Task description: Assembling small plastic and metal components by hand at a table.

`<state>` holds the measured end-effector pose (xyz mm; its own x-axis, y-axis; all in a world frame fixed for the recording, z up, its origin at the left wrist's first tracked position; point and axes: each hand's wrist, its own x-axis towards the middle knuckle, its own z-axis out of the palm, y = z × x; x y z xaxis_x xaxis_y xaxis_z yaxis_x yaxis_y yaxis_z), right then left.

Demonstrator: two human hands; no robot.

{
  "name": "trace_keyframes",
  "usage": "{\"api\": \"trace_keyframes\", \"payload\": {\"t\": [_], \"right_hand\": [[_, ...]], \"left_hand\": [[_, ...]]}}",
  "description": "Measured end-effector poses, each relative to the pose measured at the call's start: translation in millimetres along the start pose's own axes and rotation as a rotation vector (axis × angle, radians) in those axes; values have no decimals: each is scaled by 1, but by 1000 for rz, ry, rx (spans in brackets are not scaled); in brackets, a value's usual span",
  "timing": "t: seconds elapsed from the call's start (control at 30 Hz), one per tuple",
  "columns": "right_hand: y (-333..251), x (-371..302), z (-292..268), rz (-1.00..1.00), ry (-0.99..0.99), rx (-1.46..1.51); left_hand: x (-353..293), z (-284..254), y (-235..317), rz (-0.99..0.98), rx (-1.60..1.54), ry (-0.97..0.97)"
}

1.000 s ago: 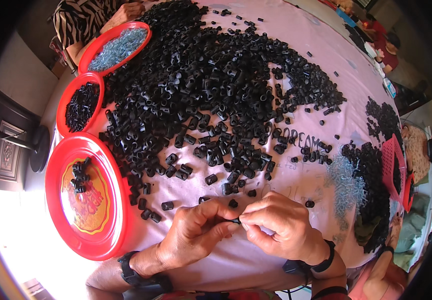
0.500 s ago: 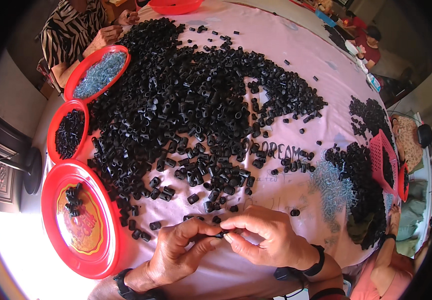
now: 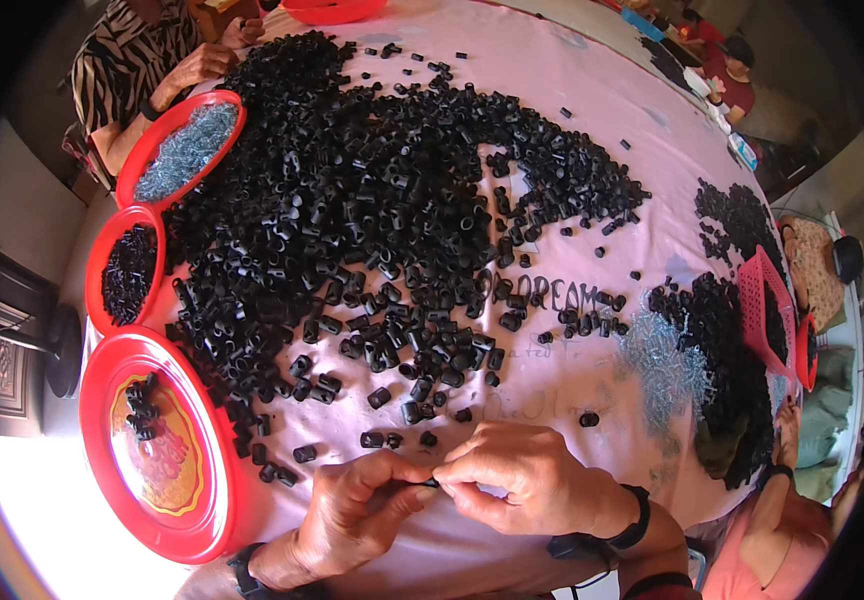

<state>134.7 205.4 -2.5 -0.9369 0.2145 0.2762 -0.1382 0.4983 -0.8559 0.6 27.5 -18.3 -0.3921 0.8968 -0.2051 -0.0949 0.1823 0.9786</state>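
With left hand (image 3: 354,508) and right hand (image 3: 520,480) we pinch a black part (image 3: 432,483), left of which a red plate (image 3: 220,478) holds black pieces (image 3: 141,408), a farther dish (image 3: 239,118) bluish bits (image 3: 187,155).

A small black piece (image 3: 432,483), so largely covered that its full shape and tilt could not be told, was held pinched between the fingertips of the left hand (image 3: 357,510) and the right hand (image 3: 517,480), above the pink cloth (image 3: 612,130) and near a few loose black cylinders (image 3: 373,440).

Workshop, black parts (image 3: 372,190) heaped high
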Motion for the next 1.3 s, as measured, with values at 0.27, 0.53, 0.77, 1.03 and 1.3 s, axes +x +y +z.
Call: {"api": "trace_keyframes", "payload": {"t": [0.27, 0.53, 0.77, 1.03, 1.3], "right_hand": [[-8, 0, 7, 120, 83, -102], [2, -1, 0, -35, 55, -65], [5, 0, -1, 4, 22, -60], [3, -2, 8, -19, 59, -158], [-14, 6, 6, -109, 96, -261]], "left_hand": [[-2, -1, -8, 104, 77, 61], [3, -9, -4, -58, -167, -49], [6, 0, 1, 72, -24, 31], [3, 5, -12, 47, 47, 91], [10, 2, -2, -165, -584, 19]]}}
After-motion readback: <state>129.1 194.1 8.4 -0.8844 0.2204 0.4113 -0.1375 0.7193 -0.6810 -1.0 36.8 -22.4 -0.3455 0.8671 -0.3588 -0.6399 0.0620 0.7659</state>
